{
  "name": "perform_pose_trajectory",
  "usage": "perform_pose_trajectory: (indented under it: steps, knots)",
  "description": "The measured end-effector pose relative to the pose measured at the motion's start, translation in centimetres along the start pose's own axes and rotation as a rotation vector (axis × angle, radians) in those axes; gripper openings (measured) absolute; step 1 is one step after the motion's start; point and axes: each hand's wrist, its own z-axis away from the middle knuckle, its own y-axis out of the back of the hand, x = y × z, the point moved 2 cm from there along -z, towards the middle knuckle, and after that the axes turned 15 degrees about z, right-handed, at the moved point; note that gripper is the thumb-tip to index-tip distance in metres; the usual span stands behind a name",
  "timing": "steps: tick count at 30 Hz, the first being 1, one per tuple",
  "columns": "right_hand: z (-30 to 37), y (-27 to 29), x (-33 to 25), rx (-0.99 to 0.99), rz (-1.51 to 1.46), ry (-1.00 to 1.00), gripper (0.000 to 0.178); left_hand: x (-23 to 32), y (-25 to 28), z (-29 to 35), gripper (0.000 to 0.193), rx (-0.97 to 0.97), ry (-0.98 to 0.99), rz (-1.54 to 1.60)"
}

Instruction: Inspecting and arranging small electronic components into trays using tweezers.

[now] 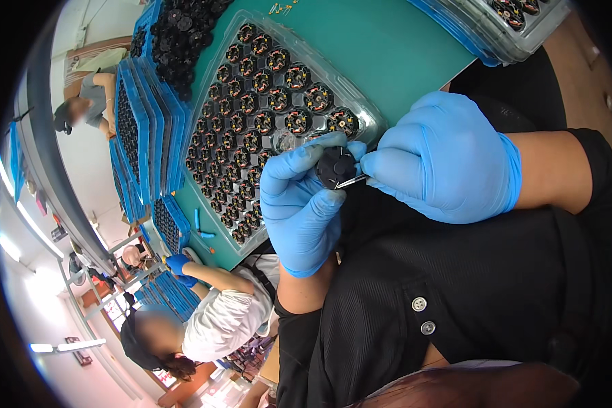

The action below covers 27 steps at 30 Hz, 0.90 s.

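My left hand (299,204), in a light blue glove, pinches a small round black plastic part (334,166) between thumb and fingers. The fingers of my right hand (449,160), gloved the same way, are closed round thin metal tweezers (351,182). The tips of the tweezers touch the lower edge of the black part; whether they grip a wire there is too small to tell. Just beyond both hands lies a clear plastic tray (351,87), its pockets filled with rows of round black parts (298,121) that show copper, red and yellow pieces. One pocket (283,141) near my left fingers holds no such part.
A green mat (367,41) covers the table. Stacked blue trays (146,122) and a heap of black round parts (180,41) stand at the left. More clear trays (523,41) sit at the upper right. A co-worker (217,323) in white is at the lower left.
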Motion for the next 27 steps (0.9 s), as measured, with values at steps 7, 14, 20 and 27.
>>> perform_pose_trajectory:
  steps: [7, 14, 20, 27]
  knots:
    - [0.21, -0.01, 0.01, -0.005, -0.078, -0.017, 0.017, -0.36, -0.11, -0.04, 0.046, -0.047, -0.041, -0.073]
    - [0.05, -0.04, 0.12, -0.018, -0.115, -0.027, 0.017, -0.18, 0.13, -0.08, 0.047, -0.022, 0.017, -0.042]
    - [0.10, 0.55, 0.31, 0.019, -0.068, -0.038, 0.019, 0.06, 0.35, 0.14, 0.048, 0.038, 0.062, 0.049]
    - [0.18, 0.62, 0.98, 0.025, 0.049, -0.038, 0.021, 0.54, 0.47, 0.46, 0.048, 0.001, 0.112, 0.100]
